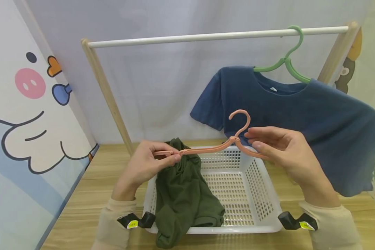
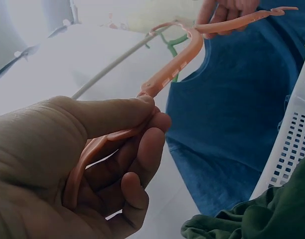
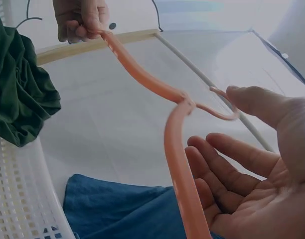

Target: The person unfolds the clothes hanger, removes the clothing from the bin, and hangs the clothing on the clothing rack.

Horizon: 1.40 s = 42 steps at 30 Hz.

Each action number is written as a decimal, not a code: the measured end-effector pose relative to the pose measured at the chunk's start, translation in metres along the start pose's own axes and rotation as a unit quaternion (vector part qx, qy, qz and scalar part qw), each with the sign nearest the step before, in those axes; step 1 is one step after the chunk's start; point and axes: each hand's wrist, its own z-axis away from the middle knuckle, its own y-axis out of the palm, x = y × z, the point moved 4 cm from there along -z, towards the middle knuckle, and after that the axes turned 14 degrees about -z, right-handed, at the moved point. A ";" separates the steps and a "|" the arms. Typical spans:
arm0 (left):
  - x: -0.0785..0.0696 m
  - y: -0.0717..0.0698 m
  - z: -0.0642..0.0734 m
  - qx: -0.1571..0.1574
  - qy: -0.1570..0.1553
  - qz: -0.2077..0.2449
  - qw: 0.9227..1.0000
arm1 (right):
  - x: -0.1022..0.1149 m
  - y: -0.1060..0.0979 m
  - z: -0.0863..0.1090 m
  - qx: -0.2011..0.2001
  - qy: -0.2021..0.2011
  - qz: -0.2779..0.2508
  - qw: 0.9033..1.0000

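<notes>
A salmon-pink clothes hanger [image 1: 209, 150] is held level above the basket, its hook pointing up. My left hand [image 1: 147, 163] pinches its left arm between thumb and fingers, and the arm's end runs back into the palm in the left wrist view. Beside the hanger's right arm is my right hand [image 1: 281, 147], fingers loosely extended and thumb apart. In the right wrist view the fingers of the right hand [image 3: 237, 174] lie behind the hanger arm without curling round it. Below, a dark green garment [image 1: 187, 191] drapes over the left side of the white basket [image 1: 234, 230].
Behind stands a rack with a white rail [image 1: 187, 37] and wooden posts. A blue T-shirt [image 1: 268, 107] hangs at its right on a green hanger [image 1: 295, 69]. The basket rests on a wood-grain table [image 1: 106, 180]. A cartoon-printed panel [image 1: 34, 114] borders the left side.
</notes>
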 end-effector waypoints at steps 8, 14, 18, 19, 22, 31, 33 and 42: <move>-0.005 0.010 -0.004 0.011 0.010 -0.021 1.000 | -0.007 0.014 -0.004 0.028 0.020 0.054 0.998; -0.004 0.015 -0.005 0.026 0.006 0.001 1.000 | -0.010 0.016 -0.004 0.042 0.025 0.070 0.996; -0.004 0.015 -0.005 0.024 0.007 0.000 1.000 | -0.011 0.017 -0.004 0.044 0.024 0.065 0.997; -0.004 0.015 -0.005 0.024 0.009 -0.001 1.000 | -0.011 0.017 -0.004 0.042 0.024 0.066 0.997; -0.005 0.016 -0.005 0.026 0.011 -0.006 1.000 | -0.011 0.018 -0.004 0.033 0.028 0.072 0.996; -0.004 0.016 -0.005 0.036 0.005 -0.002 0.999 | -0.008 0.018 -0.003 0.013 0.027 0.076 0.997; -0.003 0.013 -0.004 0.031 0.011 0.001 0.999 | -0.006 0.016 -0.002 0.009 0.027 0.066 0.997; 0.008 -0.017 0.006 -0.025 0.007 -0.028 0.999 | 0.006 -0.014 0.005 -0.033 -0.002 -0.008 0.999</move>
